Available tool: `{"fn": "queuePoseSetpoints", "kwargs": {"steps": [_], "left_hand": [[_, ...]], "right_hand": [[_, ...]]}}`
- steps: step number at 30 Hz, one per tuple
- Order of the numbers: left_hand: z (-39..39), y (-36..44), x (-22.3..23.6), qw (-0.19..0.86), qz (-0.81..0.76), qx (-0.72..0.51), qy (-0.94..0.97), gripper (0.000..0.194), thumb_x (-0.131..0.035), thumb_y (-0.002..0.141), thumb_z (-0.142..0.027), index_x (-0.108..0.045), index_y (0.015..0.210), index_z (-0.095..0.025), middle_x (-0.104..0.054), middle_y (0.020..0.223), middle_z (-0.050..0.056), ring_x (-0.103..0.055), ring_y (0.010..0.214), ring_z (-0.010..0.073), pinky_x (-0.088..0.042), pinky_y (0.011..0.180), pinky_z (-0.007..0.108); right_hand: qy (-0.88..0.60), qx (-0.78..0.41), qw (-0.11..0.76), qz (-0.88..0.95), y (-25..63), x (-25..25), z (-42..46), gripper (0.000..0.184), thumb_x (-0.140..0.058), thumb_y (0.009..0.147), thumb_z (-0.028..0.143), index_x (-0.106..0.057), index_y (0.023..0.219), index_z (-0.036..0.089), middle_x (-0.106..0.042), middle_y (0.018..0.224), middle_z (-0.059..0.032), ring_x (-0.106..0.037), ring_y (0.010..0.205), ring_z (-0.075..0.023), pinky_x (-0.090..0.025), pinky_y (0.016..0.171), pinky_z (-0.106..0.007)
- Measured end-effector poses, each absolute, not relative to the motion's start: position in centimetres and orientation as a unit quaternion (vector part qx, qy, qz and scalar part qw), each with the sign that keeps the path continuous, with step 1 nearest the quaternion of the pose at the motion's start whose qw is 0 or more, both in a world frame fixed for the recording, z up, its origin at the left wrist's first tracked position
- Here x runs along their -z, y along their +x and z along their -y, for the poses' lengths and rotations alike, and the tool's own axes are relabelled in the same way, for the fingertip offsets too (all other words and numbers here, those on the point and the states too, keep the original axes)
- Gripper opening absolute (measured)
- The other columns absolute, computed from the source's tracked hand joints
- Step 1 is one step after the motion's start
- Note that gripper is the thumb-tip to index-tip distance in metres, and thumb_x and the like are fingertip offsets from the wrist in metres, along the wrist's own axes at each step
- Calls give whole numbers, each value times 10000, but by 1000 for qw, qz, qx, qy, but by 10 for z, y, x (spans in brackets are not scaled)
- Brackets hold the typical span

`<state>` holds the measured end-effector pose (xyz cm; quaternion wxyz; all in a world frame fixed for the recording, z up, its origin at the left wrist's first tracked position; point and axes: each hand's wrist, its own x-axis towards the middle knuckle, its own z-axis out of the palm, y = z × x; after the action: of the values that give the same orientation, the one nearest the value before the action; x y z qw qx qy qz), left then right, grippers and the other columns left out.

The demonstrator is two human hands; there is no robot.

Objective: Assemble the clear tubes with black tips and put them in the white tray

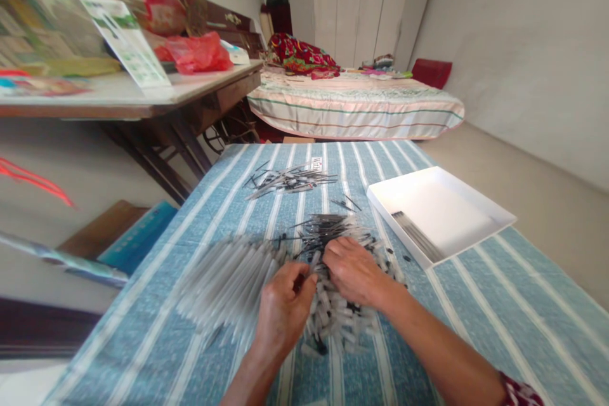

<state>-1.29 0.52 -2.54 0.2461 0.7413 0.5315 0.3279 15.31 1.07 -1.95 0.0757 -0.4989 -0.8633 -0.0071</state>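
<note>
My left hand [287,301] is closed, thumb and forefinger pinching a small translucent pen part [314,260]. Right beside it, my right hand [354,271] has its fingers curled together at that part's other side; what its fingertips hold is hidden. Under and in front of my hands spreads a heap of clear pen caps [340,323] with some black bits. To the left lie many translucent pen barrels [233,279] side by side. Dark thin pen refills [326,228] are bunched just beyond my right hand.
Another scattered pile of refills [295,179] lies farther back on the striped tablecloth [190,355]. At the right stands a shallow white box [457,209] with several finished-looking pens [416,235] along its left side. A cluttered desk [190,92] and a bed [352,101] are beyond.
</note>
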Motion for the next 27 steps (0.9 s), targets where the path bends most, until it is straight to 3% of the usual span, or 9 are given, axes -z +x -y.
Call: {"fn": "queuePoseSetpoints", "kwargs": {"steps": [6, 11, 27], "left_hand": [[-6, -18, 23, 230, -531, -381, 721, 145, -527, 784, -283, -603, 792, -160, -613, 713, 5, -580, 635, 131, -449, 612, 227], [-6, -17, 22, 228, -499, -391, 739, 118, -534, 784, -254, -606, 795, -161, -606, 721, 9, -572, 643, 130, -449, 611, 227], [-1, -11, 16, 261, -464, -359, 766, 99, -529, 778, -213, -611, 754, -162, -575, 682, 10, -539, 622, 123, -404, 595, 213]], "right_hand": [[-469, 40, 202, 859, 166, 14, -8, 161, -417, 834, 106, -533, 738, 162, -539, 688, -42, -449, 693, -180, -324, 692, -306], [-460, 92, 239, 850, 177, 1, -6, 208, -403, 847, 103, -532, 695, 162, -527, 680, -50, -430, 686, -179, -329, 694, -303], [-442, 160, 176, 865, 182, -24, -6, 232, -421, 874, 123, -562, 694, 163, -520, 692, -44, -421, 710, -175, -340, 740, -318]]}}
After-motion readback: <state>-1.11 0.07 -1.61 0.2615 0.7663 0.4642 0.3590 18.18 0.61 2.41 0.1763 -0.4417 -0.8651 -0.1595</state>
